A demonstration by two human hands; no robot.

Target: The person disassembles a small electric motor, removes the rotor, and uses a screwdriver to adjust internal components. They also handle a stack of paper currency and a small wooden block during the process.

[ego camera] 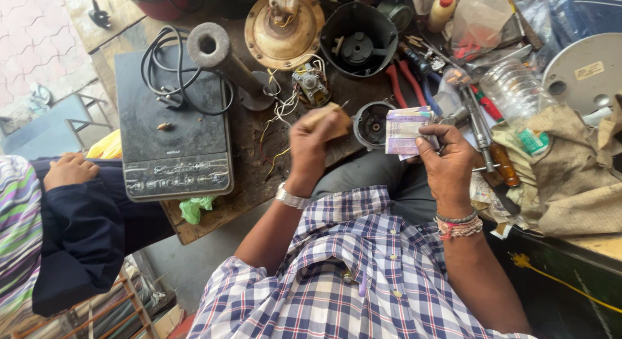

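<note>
My left hand [310, 146], with a metal watch on its wrist, is raised over the workbench and closed on a small tan folded piece [329, 117]; I cannot tell what it is. My right hand [447, 163], with bead bracelets on the wrist, grips a folded wad of banknotes [405, 131] by its right edge. The two hands are close together, about a hand's width apart, above my lap. A small round black motor part [371, 123] lies on the bench just behind them.
A black induction cooktop [172, 135] with a coiled cable lies at left beside a metal pipe stand [217, 54]. A brass fan motor [283, 24], black housing [358, 34], red pliers [402, 80], screwdrivers [499, 161], plastic bottle [512, 86] and cloth [573, 170] crowd the bench. Another person's hand [68, 170] rests at left.
</note>
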